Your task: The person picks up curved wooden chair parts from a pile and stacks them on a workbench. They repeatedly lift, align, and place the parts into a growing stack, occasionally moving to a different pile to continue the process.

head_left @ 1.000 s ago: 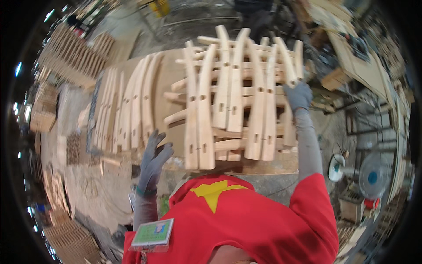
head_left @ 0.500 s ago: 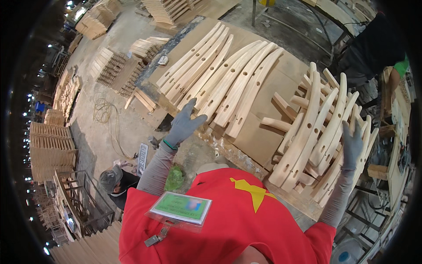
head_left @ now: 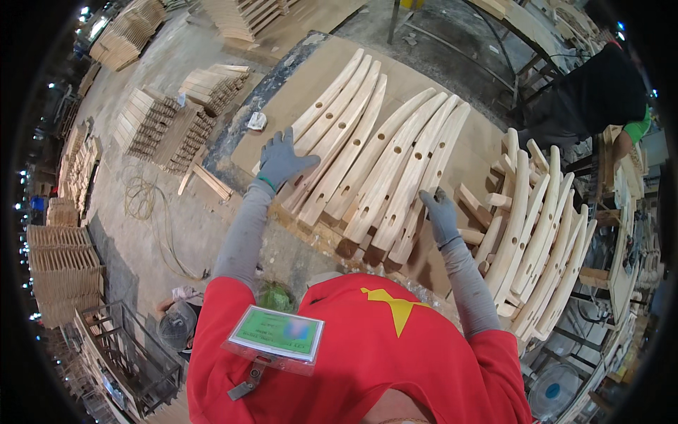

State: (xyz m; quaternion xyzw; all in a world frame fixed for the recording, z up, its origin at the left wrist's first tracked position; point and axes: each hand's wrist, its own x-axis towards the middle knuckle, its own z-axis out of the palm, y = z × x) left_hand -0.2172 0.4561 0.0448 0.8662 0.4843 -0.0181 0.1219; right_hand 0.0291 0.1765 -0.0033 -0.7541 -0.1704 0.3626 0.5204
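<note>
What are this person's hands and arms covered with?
The left hand and right hand wear grey gloves, with a green cuff edge at the left wrist. Close-fitting, lighter grey sleeves cover both forearms and meet the short sleeves of a red shirt.

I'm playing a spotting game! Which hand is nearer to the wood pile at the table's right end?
The right hand. It is just left of the wood pile; the left hand is farther away, at the wooden row's left end.
</note>
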